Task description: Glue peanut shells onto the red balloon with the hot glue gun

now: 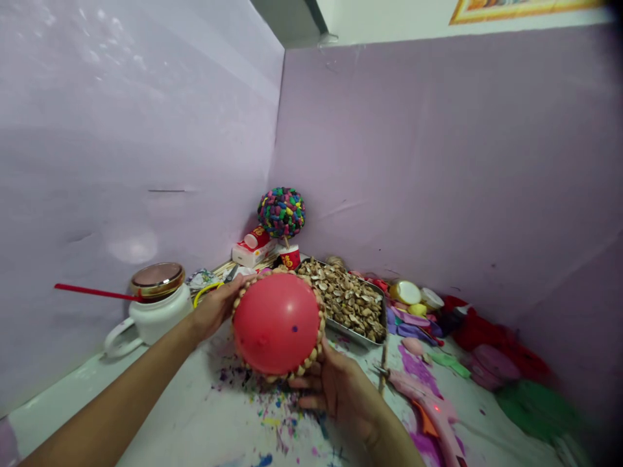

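Note:
A red balloon is held up in front of me over the table. A band of tan pistachio shells rings its edge, and the side facing away is hidden. My left hand grips it from the left, its fingertips out of sight behind the shells. On the lower right, my right hand supports the balloon, thumb against the shell edge and fingers reaching underneath. Just behind it, a metal tray is heaped with loose shells. A pink glue gun with a lit red light lies right of my right hand.
A white mug with a gold-rimmed lid and red stick stands left. Yellow-handled scissors lie near my left hand. At the back stands a multicoloured ball on a stick in a red cup. Balloons, cloth and tubs crowd the right.

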{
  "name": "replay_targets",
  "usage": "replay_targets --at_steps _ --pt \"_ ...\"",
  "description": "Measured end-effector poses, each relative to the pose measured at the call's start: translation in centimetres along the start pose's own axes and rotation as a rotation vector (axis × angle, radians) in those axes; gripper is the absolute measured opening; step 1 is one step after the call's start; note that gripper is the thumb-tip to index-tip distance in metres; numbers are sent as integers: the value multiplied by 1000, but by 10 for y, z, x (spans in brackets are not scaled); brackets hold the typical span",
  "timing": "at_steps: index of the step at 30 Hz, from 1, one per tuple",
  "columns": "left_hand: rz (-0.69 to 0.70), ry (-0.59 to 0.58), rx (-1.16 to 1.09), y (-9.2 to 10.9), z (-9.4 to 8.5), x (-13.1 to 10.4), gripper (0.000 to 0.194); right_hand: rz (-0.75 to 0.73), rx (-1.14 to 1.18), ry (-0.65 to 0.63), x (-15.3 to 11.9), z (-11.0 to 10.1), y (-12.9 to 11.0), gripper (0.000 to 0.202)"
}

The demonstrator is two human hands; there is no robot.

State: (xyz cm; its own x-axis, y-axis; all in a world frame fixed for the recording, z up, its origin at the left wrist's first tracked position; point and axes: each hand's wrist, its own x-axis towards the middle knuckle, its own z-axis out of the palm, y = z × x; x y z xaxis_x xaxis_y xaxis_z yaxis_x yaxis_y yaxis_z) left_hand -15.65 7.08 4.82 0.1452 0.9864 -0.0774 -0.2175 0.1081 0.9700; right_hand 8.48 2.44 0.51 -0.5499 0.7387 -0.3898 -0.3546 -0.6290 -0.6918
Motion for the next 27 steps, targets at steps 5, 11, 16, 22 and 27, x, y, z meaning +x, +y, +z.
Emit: replay_targets --at_steps 5,11,16,22,27 --pt "63 -26 16 -2 -6 1 39 -89 23 -12 -1 -8 3 24" --pt "213 -16 414 6 1 -7 48 -276 170 20 8 3 6 27" --pt "345 122 586 13 4 -14 49 -324 269 103 23 16 17 27" --pt "429 238 690 13 2 -13 48 -419 262 206 33 30 15 27" --pt "452 306 741 17 3 -21 40 -527 220 216 29 25 5 39"
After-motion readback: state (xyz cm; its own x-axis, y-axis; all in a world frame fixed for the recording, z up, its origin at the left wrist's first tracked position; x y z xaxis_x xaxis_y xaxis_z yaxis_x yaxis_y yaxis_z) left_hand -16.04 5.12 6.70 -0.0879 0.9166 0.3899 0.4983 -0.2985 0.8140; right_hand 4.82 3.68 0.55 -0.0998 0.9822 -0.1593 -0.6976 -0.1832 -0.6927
